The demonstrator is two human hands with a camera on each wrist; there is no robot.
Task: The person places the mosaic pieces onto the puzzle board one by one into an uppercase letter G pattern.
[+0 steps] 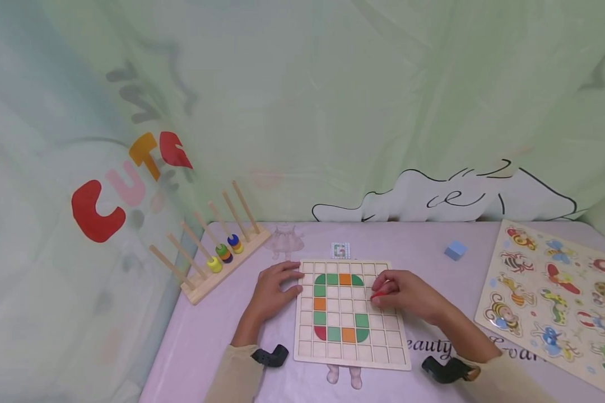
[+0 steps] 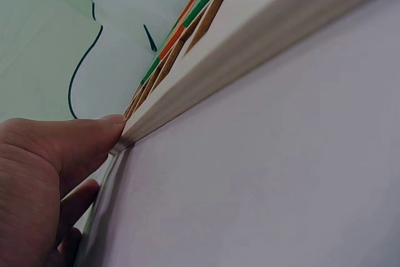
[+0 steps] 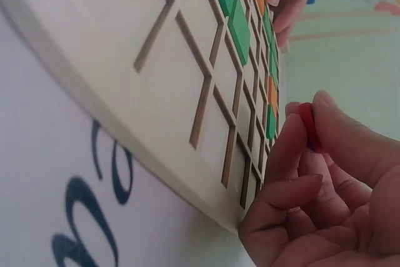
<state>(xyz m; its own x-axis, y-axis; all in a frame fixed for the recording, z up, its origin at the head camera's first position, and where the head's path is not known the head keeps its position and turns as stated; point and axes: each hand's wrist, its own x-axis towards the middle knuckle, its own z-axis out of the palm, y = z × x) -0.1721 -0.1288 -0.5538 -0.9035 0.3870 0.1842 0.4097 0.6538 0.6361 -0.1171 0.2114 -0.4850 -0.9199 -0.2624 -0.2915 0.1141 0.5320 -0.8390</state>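
A wooden grid board (image 1: 350,354) lies on the table, with green, orange and red tiles set in a G-like outline. My left hand (image 1: 274,288) rests along its upper left side. The left thumb (image 2: 94,134) touches the board's edge in the left wrist view, with the other fingers lower down beside it. Between thumb and index finger, my right hand (image 1: 403,294) pinches a small red tile (image 3: 310,128) above the board's right side. Most of the tile is covered by the fingertips. A red corner tile (image 1: 320,333) sits at the outline's lower left.
Beyond the board lies a small pattern card (image 1: 340,250). A wooden peg rack (image 1: 217,271) with several coloured rings stands at the left. To the right are a blue block (image 1: 455,250) and a large insect puzzle board (image 1: 534,280). A printed curtain (image 1: 302,112) hangs behind the table.
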